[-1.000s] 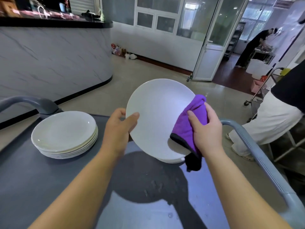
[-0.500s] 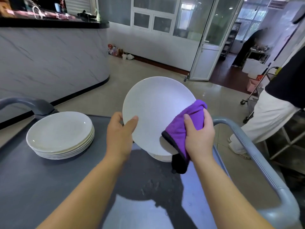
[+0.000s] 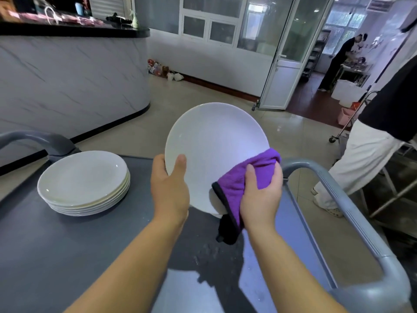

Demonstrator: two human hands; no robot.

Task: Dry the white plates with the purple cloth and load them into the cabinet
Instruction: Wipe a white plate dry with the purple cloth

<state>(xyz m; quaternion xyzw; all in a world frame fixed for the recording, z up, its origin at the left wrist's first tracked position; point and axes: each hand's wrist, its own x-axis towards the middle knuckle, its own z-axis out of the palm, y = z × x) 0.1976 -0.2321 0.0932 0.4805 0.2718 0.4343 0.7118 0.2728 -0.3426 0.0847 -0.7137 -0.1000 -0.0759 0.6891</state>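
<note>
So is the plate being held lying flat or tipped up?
Tipped up: the held plate shows its whole round face, left hand gripping its edge.

The purple cloth [image 3: 233, 185] hides part of the white plate [image 3: 212, 141]

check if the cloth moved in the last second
Yes. The cloth slid down the right rim of the plate. Its top was well above the bend of the cart handle and is now only slightly above it.
</note>
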